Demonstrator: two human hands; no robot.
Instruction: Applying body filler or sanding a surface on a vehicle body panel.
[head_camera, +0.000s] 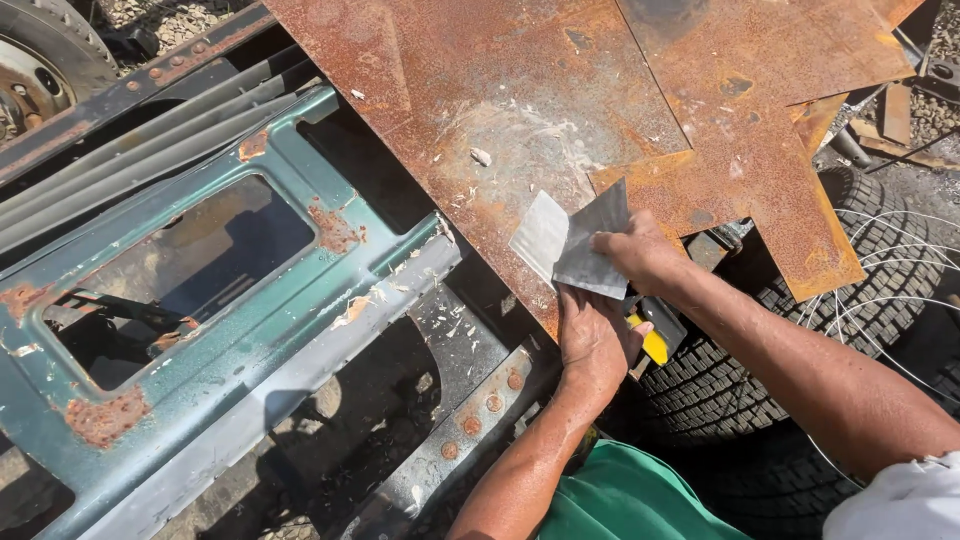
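Sandpaper (575, 240), a grey folded sheet, sat pinched in the right hand (640, 255) over the edge of a rusty steel plate (520, 110). Beneath it, the left hand (592, 340) gripped a yellow-handled tool (655, 340), beside a tyre (800, 330) and green frame (200, 330).

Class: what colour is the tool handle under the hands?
Yellow handle, with black; the head view shows it.

Two hands, left (592, 340) and right (640, 255); two grey metal sheets (570, 240); one yellow-handled tool (652, 340); two tyres (870, 290); one green frame (200, 330); several rusty plates (560, 90).
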